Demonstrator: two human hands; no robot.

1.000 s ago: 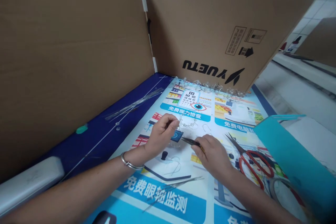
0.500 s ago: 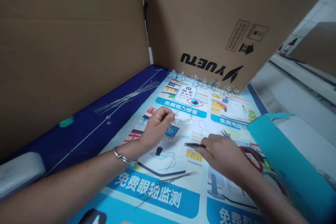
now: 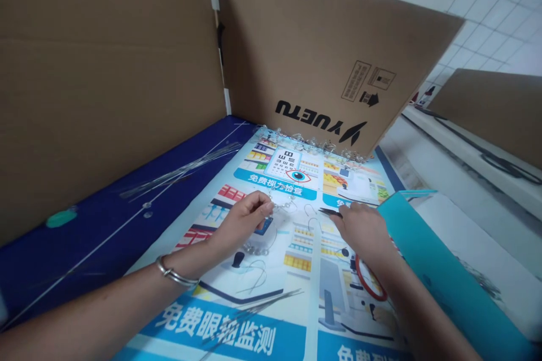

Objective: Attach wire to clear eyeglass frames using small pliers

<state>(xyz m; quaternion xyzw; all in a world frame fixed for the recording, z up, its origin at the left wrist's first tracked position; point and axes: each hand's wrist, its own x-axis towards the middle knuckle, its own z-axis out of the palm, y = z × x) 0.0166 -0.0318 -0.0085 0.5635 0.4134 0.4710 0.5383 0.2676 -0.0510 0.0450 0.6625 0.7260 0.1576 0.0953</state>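
Note:
My left hand (image 3: 248,217) is closed in a pinch on a thin beaded wire. Clear round beads on the wire (image 3: 282,205) show just beyond the fingertips. Below the fingers, more clear beads (image 3: 256,249) hang in a curve. My right hand (image 3: 366,232) is wrapped around dark narrow-nosed pliers (image 3: 329,212), their tips pointing left toward the beaded wire, apart from it. Its palm hides the plier handles. Two small bent wires (image 3: 311,217) lie between the hands. Partly under my right forearm shows a red loop-shaped handle (image 3: 367,282); its tool is mostly hidden.
Straight wires (image 3: 249,313) and curled wire (image 3: 256,276) lie on the printed sheet (image 3: 296,248). Another wire bundle (image 3: 182,169) rests on the blue surface at left. Clear beaded pieces (image 3: 313,144) line the cardboard wall (image 3: 322,62). A teal folder-like box (image 3: 440,271) stands at right.
The view has shifted, showing more at the right. My right hand has moved away and rightward with the pliers, farther from my left hand. My left hand keeps its pinch in about the same place.

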